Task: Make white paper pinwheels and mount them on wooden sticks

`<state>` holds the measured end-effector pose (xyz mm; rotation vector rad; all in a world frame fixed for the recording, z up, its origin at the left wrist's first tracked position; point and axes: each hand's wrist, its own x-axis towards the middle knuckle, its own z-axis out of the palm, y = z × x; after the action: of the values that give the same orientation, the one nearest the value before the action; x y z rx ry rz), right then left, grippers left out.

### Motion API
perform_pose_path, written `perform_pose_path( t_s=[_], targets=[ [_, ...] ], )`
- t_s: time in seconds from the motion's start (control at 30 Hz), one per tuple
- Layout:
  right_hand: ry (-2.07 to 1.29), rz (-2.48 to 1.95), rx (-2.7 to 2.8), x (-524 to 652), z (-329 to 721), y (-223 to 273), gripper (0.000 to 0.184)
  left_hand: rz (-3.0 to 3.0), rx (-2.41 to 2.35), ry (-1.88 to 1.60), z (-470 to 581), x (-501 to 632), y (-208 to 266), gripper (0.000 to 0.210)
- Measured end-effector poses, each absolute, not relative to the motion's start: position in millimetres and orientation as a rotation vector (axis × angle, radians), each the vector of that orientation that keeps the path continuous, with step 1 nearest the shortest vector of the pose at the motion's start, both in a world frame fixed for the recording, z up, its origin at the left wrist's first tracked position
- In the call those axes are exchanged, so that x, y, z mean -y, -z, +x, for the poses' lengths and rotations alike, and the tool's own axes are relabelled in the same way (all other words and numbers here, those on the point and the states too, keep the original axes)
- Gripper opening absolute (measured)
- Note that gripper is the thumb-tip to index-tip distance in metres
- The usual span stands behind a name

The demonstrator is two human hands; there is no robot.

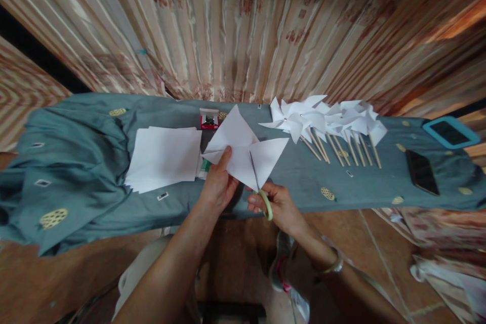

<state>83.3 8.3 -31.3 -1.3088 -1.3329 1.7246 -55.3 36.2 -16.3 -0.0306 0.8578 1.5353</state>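
My left hand (220, 185) pinches a white paper square (237, 136), thumb on top, holding it above the cloth-covered table. Slits run in from the paper's corners toward its middle and part it into flaps. My right hand (279, 205) is closed on scissors (267, 206) with a yellow-green handle. Their blades lie at the paper's lower corner, along a slit; most of the blade length is hidden. Left of the held paper lies a stack of white paper sheets (167, 157). Several white paper pinwheels (315, 116) on wooden sticks lie to the right.
A small red and white box (209, 119) with dark bits inside stands behind the paper. A green and white packet (205, 167) is partly covered. At the right are a black phone (422, 172) and a blue-framed device (451, 131). A pleated curtain (243, 35) hangs behind the table.
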Motion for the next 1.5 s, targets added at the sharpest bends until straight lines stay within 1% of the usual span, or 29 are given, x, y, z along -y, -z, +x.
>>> perform_pose_path(
  t_s=[0.27, 0.6, 0.83, 0.97, 1.07, 1.17, 1.33, 1.4, 1.5],
  targets=[
    [-1.683, -1.371, 1.347, -8, 86, 37, 0.037, -0.037, -0.856, -1.529, -53, -37, 19, 0.010],
    [-1.717, -1.365, 1.266, -8, 81, 32, 0.042, -0.045, -0.870, -1.520, -54, -36, 15, 0.012],
    [-1.917, -1.277, 1.363, -7, 90, 30, 0.049, -0.033, -0.878, -1.548, -60, -39, 20, 0.010],
    [-2.090, -1.315, 1.475, -12, 118, 24, 0.044, -0.064, -0.882, -1.618, -67, -42, 18, 0.020],
    [-2.135, -1.359, 1.511, -21, 146, 18, 0.043, -0.029, -0.839, -1.535, -69, -43, 13, 0.020],
    [-2.026, -1.442, 1.509, -30, 171, 12, 0.047, -0.010, -0.800, -1.429, -67, -41, 5, 0.019],
    [-1.746, -1.545, 1.589, -43, 197, 13, 0.050, 0.004, -0.835, -1.401, -59, -39, 8, 0.022],
    [-1.520, -1.659, 1.644, -47, 201, 18, 0.055, 0.028, -0.882, -1.398, -55, -38, 17, 0.023],
    [-0.972, -1.937, 1.848, -50, 203, 24, 0.056, 0.060, -0.958, -1.357, -49, -36, 32, 0.018]
  ],
)
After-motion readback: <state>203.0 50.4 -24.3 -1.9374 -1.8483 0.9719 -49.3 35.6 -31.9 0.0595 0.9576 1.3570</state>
